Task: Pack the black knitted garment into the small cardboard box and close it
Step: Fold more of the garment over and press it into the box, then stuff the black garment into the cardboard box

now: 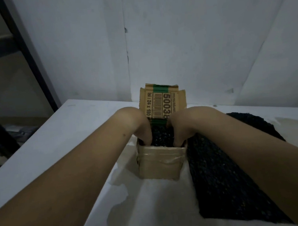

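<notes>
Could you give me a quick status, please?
Left hand and right hand pushing black knitted garment into small cardboard box. Most of it outside, trailing right. Far flap upright, box open.

Matt taped cardboard box (159, 163); coarse knitted garment (220, 175).

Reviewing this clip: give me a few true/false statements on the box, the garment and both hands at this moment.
1. The small brown cardboard box is closed. False: its printed far flap stands upright and the top is open.
2. The left hand and the right hand both reach down into the box. True.
3. The black knitted garment is wholly inside the box. False: part is inside, but much of it lies on the white table to the right of the box.
4. The box stands on the table. True.
</notes>
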